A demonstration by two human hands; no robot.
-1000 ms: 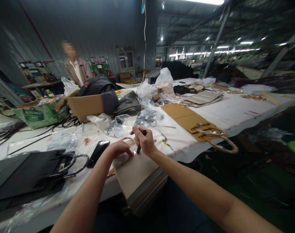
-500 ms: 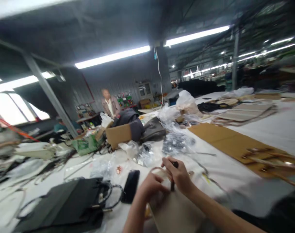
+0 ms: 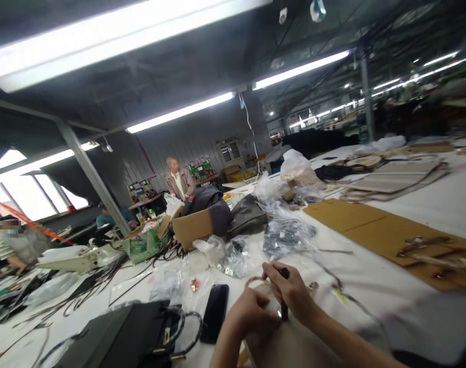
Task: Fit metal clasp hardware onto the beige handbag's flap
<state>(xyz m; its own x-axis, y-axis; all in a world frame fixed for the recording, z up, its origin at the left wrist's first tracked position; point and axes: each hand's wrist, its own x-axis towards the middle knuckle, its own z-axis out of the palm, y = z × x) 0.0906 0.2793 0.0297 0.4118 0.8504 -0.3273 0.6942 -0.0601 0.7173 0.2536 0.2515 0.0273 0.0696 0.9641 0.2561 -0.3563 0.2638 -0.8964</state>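
A beige bag (image 3: 294, 345) lies at the table's near edge, its thin handle (image 3: 255, 280) looping up behind my left hand. My left hand (image 3: 252, 317) has its fingers curled on the bag's upper part, beside a small shiny fitting (image 3: 279, 314). Gripped in my right hand (image 3: 294, 291) is a slim black stick-like tool (image 3: 284, 309), upright, its lower end at the bag by the fitting. What kind of tool it is I cannot make out. Left of my hands are a black phone (image 3: 214, 313) and a black bag (image 3: 118, 335) with wrapped handles.
Clear plastic bags (image 3: 286, 237) and a cardboard box (image 3: 192, 229) heaped with dark fabric stand beyond my hands. A brown board (image 3: 355, 227) bearing tan straps lies to the right, near stacked beige panels (image 3: 397, 179). One person (image 3: 180, 183) stands behind the box; another (image 3: 13, 248) is far left.
My view has tilted up and turned slightly left, so the table sits lower in the picture. Both hands keep their places at the beige bag, the black tool still in the right.
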